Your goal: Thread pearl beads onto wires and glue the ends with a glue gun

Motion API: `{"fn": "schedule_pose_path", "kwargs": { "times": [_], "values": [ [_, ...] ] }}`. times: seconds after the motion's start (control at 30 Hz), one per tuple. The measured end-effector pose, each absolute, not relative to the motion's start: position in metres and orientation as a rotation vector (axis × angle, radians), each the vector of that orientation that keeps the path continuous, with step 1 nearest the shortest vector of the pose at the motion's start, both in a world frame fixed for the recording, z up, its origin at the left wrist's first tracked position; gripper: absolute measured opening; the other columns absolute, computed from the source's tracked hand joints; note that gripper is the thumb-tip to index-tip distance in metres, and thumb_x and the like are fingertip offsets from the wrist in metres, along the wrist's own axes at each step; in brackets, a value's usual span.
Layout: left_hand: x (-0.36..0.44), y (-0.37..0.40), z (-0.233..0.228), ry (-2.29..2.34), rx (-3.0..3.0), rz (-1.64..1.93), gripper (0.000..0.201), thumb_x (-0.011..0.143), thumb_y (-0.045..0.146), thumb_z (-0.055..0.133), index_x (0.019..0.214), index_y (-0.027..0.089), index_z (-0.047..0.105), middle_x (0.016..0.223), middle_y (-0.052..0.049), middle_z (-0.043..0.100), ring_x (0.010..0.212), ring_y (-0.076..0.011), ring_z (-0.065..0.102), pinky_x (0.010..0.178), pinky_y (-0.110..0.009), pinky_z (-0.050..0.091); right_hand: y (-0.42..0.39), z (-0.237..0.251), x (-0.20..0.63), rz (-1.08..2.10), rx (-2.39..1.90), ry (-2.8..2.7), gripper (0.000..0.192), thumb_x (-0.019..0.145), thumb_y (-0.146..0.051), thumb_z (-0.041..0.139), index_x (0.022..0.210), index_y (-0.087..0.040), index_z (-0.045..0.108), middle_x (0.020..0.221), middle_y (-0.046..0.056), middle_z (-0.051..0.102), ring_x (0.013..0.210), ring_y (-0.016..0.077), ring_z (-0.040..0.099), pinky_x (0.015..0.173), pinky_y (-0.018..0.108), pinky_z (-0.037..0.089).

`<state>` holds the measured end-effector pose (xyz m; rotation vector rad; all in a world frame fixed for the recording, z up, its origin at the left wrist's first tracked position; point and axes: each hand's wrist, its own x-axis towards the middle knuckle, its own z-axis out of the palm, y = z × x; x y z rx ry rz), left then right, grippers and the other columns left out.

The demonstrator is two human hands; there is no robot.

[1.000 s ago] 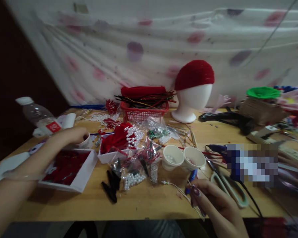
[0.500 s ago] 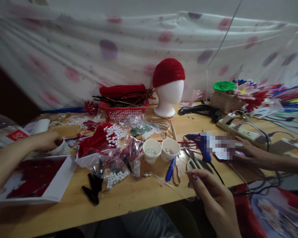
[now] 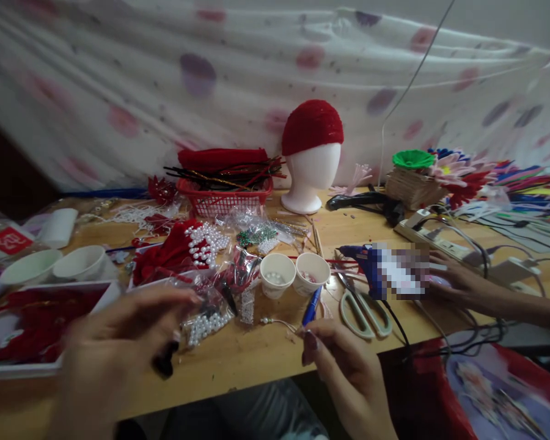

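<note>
My right hand (image 3: 351,370) is low in the middle of the view, thumb and finger pinched at the end of a thin white cord (image 3: 282,322). Small beads sit at the cord's left end, over the table. My left hand (image 3: 114,351) is raised at the lower left, blurred, with thumb and fingertips brought together; anything between them is too small to make out. It is in front of a bag of white pearl beads (image 3: 206,330) and partly hides black clips (image 3: 165,360). Two paper cups with beads, a left cup (image 3: 277,275) and a right cup (image 3: 312,274), stand between and beyond my hands.
Scissors (image 3: 364,311), a blue pen (image 3: 311,305) and a blue glue gun (image 3: 371,269) lie to the right. Another person's hand (image 3: 458,278) rests beside a pixelated object. A foam head with a red cap (image 3: 312,131) and red basket (image 3: 227,198) stand behind; a white box (image 3: 36,370) is left.
My left hand has left the paper cup at the far left and come toward the middle. My right hand has moved left with the cord, uncovering the scissors. The view has shifted slightly.
</note>
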<state>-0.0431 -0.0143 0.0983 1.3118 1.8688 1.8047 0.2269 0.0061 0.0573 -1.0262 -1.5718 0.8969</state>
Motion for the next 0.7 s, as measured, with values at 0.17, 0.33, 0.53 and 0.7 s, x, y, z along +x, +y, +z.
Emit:
{"fn": "schedule_pose_path", "kwargs": {
  "times": [0.17, 0.33, 0.53, 0.7],
  "values": [
    [0.032, -0.023, 0.064, 1.169, 0.468, 1.621, 0.033, 0.055, 0.049, 0.102, 0.069, 0.025, 0.082, 0.065, -0.002, 0.076, 0.046, -0.01, 0.059, 0.041, -0.018, 0.048, -0.013, 0.061, 0.204, 0.971, -1.05, -1.637, 0.03, 0.105, -0.046, 0.061, 0.094, -0.023, 0.077, 0.074, 0.003, 0.07, 0.064, 0.0162, 0.063, 0.06, 0.025, 0.049],
    [0.052, -0.03, 0.057, 0.77, 0.112, 1.426, 0.031, 0.064, 0.038, 0.102, 0.077, 0.019, 0.081, 0.078, -0.003, 0.078, 0.061, -0.0109, 0.068, 0.062, -0.021, 0.06, -0.021, 0.062, 0.189, 0.961, -1.042, -1.618, 0.025, 0.104, -0.043, 0.063, 0.093, -0.025, 0.077, 0.076, 0.003, 0.07, 0.068, 0.0172, 0.063, 0.063, 0.026, 0.048],
    [0.056, -0.032, 0.046, 0.658, -0.052, 1.315, 0.027, 0.073, 0.033, 0.097, 0.088, 0.017, 0.081, 0.09, -0.005, 0.079, 0.077, -0.014, 0.074, 0.077, -0.023, 0.061, -0.019, 0.062, 0.185, 1.002, -1.085, -1.631, 0.02, 0.102, -0.038, 0.065, 0.09, -0.027, 0.076, 0.076, 0.001, 0.07, 0.067, 0.0166, 0.063, 0.063, 0.027, 0.046],
    [0.056, -0.031, 0.043, 0.684, -0.008, 1.324, 0.03, 0.071, 0.035, 0.099, 0.087, 0.018, 0.08, 0.09, -0.004, 0.078, 0.076, -0.0149, 0.073, 0.074, -0.025, 0.06, -0.012, 0.066, 0.189, 0.992, -1.075, -1.734, 0.023, 0.101, -0.037, 0.068, 0.083, -0.024, 0.074, 0.067, 0.0, 0.064, 0.059, 0.0151, 0.058, 0.055, 0.025, 0.045]
  ]
}}
